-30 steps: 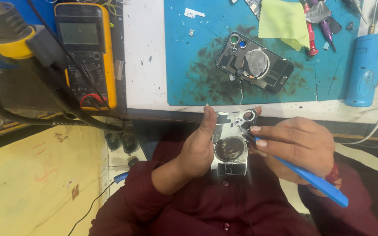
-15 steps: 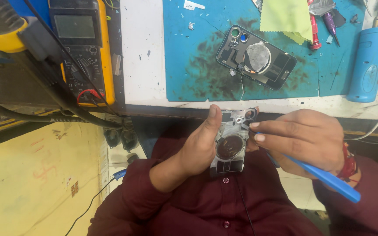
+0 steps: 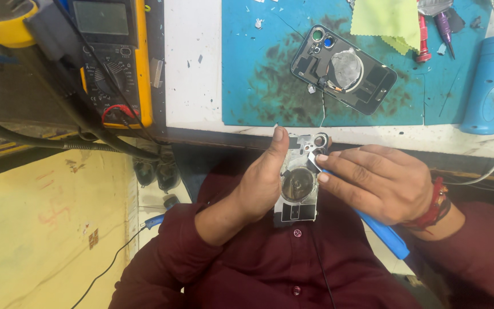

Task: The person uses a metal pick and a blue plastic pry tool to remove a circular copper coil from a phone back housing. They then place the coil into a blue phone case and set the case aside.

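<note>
The left hand (image 3: 261,183) grips the phone back panel (image 3: 299,186) upright before the chest, long axis running away from the body, thumb along its left edge. The right hand (image 3: 381,183), closed on a blue pry tool (image 3: 381,234), sets the tip against the panel's upper right, by the camera ring.

multimeter screen (image 3: 100,18) | top left | grey rectangle, yellow-black casing

Bench is pretty busy: a yellow multimeter (image 3: 112,57) sits top left with black cables (image 3: 58,137) trailing off it. On the blue work mat (image 3: 258,86) lies a second opened phone back (image 3: 343,68), with a yellow-green cloth (image 3: 387,20) above it and a blue cylinder (image 3: 491,83) off right.
</note>
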